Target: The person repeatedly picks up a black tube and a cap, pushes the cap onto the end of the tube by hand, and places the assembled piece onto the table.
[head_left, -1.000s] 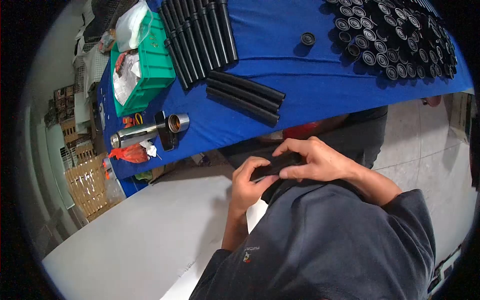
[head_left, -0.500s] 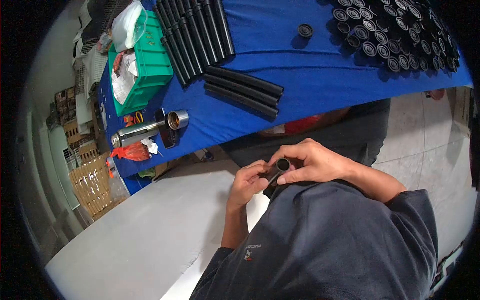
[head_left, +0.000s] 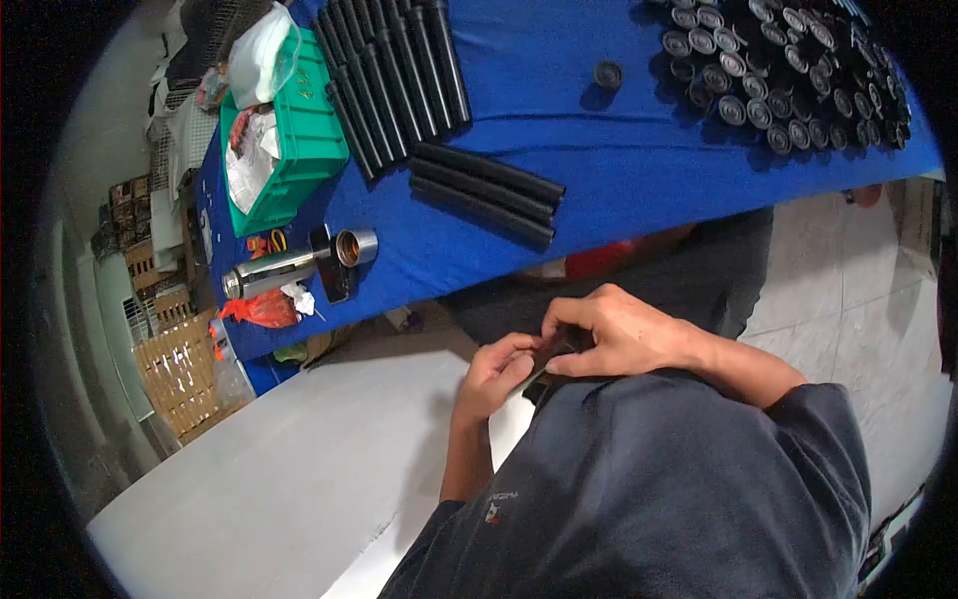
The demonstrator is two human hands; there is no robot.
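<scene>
Close to my body, my left hand (head_left: 494, 375) and my right hand (head_left: 627, 334) meet around a black tube (head_left: 571, 341). The left fingers and thumb pinch its lower part. My right thumb and curled forefinger close about its upper end, and much of the tube is hidden between the hands. On the blue cloth (head_left: 439, 265) ahead lie three black tubes (head_left: 487, 195) side by side. Beyond them is a row of several more black tubes (head_left: 394, 90). A single round black cap (head_left: 608, 74) sits apart to the right.
Many round black coiled-looking parts (head_left: 758, 85) crowd the table's far right. At left stand a green crate (head_left: 309, 145), a steel flask (head_left: 269, 272), a metal cup (head_left: 355, 247), a dark phone (head_left: 334, 275) and a red plastic bag (head_left: 261, 308). A white surface (head_left: 289, 439) lies left of me.
The tube's open end, facing up before, has tipped and is now mostly covered by my right hand. Both hands still hold it, the right slightly lower in view.
</scene>
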